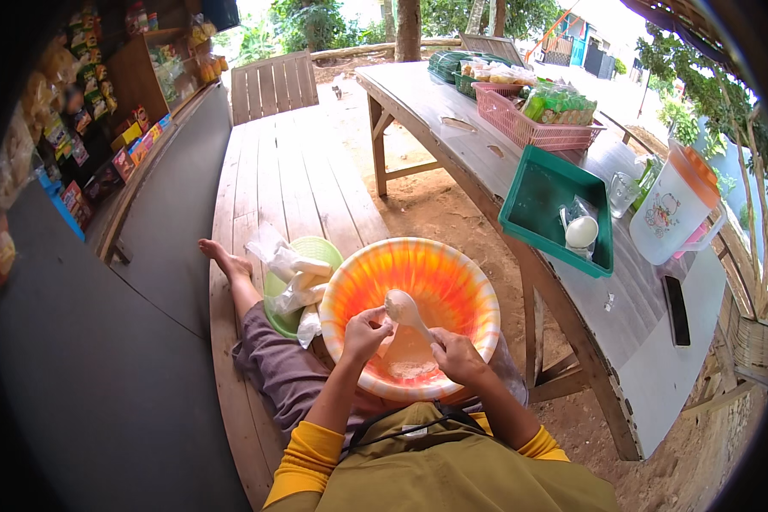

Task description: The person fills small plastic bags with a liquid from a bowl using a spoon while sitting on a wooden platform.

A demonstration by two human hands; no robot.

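Observation:
An orange and white plastic basin (467, 288) rests at my lap, with pale powder (413, 369) in its bottom. Over the basin my right hand (457, 355) grips the handle of a pale plastic ladle (404, 308), whose bowl points up and left and bears some powder. My left hand (366, 334) is beside the ladle's bowl, pinching the edge of what looks like a thin clear plastic bag (387, 339); the bag's outline is hard to make out. Left of the basin, a light green basket (280, 320) holds several filled plastic bags (301, 291) of whitish contents.
The wooden bench (275, 173) carries me and the basket. On the table (435, 137) at right are a green tray (531, 185) with a white scoop-like item, a pink basket (512, 121) of packets, a glass (623, 192), a pitcher (665, 205) and a phone (677, 310). Snack shelves (160, 121) stand left.

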